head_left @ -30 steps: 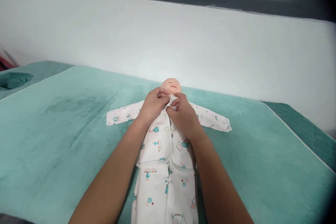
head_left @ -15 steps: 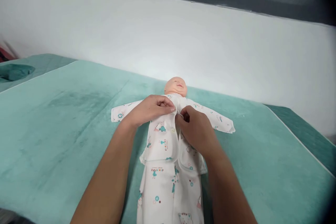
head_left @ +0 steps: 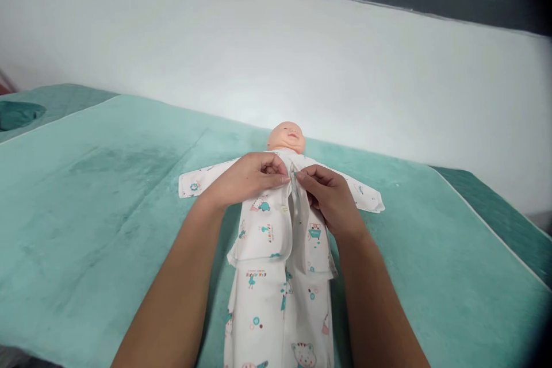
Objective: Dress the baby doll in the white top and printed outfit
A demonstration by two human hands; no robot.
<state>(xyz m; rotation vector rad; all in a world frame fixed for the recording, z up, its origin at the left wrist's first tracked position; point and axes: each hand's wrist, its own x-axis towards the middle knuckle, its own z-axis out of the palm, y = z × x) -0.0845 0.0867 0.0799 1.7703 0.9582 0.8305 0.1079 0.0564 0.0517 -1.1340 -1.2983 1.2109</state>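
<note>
A baby doll (head_left: 286, 138) lies on its back, its head away from me. It wears a white printed baby jacket (head_left: 264, 229) with its sleeves spread out, over white printed trousers (head_left: 263, 316). My left hand (head_left: 259, 175) pinches the jacket's left front edge at the upper chest. Across from it, my right hand (head_left: 325, 190) pinches the right front edge between thumb and fingers. Below my fingers the two front panels hang apart, and small snap buttons show along the edges. The doll's hands are hidden in the sleeves.
A light green sheet (head_left: 107, 213) with faint creases covers the surface under the doll. Darker green cloth (head_left: 495, 201) borders it at both sides. A white wall (head_left: 276, 57) rises behind, with a dark band above it.
My right hand has moved slightly up and pulled the right front edge outward, so the gap between the panels is wider. My left hand keeps its pinch. The view has shifted slightly.
</note>
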